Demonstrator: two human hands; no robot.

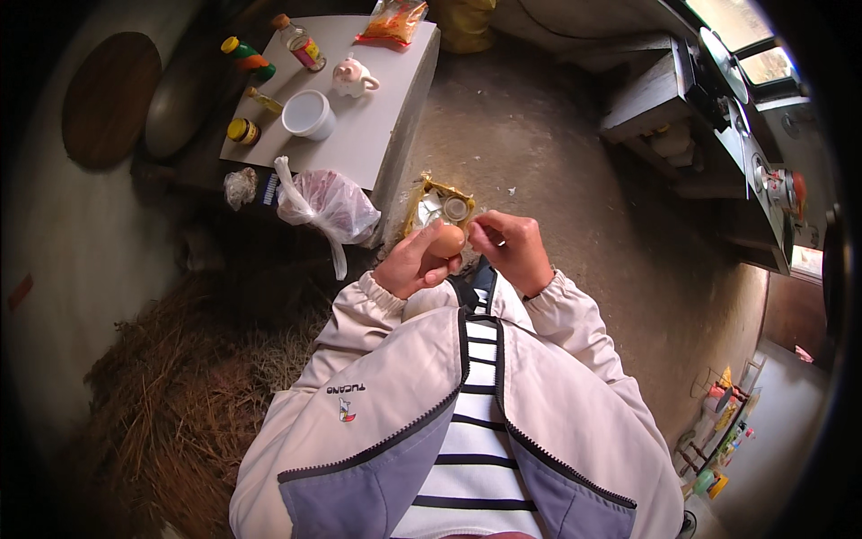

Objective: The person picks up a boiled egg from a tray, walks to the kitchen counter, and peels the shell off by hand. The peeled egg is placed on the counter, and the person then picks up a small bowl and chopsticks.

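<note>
A brown egg (446, 241) rests in my left hand (414, 264), its thumb and fingers around the lower left side. Close to the right of the egg is my right hand (515, 248), its thumb and index finger drawn together; whether something tiny, such as a bit of shell, is pinched there I cannot tell. Beneath and beyond both hands stands a small yellow-edged container (441, 185) on the floor, with whitish pieces and a clear round cup (455, 208) inside.
A white-topped table (363, 151) at the upper left bears a white plastic tub (308, 114), a pig-shaped ceramic mug (353, 77), bottles and a jar. A knotted plastic bag (330, 202) lies at its near edge. Dry straw (195, 404) covers the floor at lower left; a stove counter stands right.
</note>
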